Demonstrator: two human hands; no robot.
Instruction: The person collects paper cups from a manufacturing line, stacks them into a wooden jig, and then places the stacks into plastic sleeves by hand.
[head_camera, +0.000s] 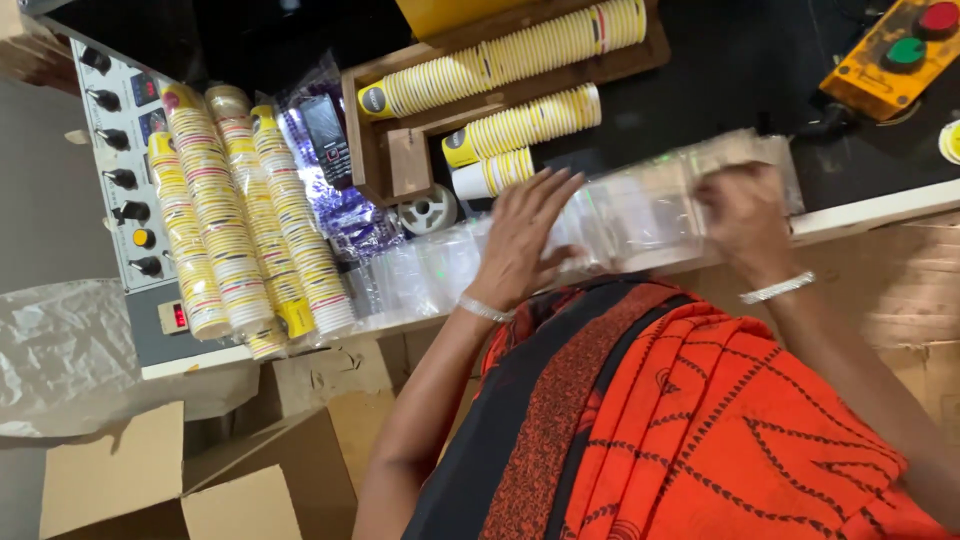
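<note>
My left hand (520, 240) lies flat, fingers spread, on a long clear plastic bag (630, 205) stretched along the bench edge. My right hand (742, 215) grips the bag's right end, bunching the film. The bag looks empty. Just beyond my left hand lie short stacks of yellow paper cups (520, 130) and a white stack (490, 175). Both wrists wear metal bangles.
A wooden tray (372, 150) holds a long row of stacked cups (500, 60). Bagged cup stacks (235, 210) lie on the left beside a control panel (125, 150). A phone (326, 140), a tape roll (432, 210), a yellow button box (890, 55) and cardboard boxes (170, 480) are nearby.
</note>
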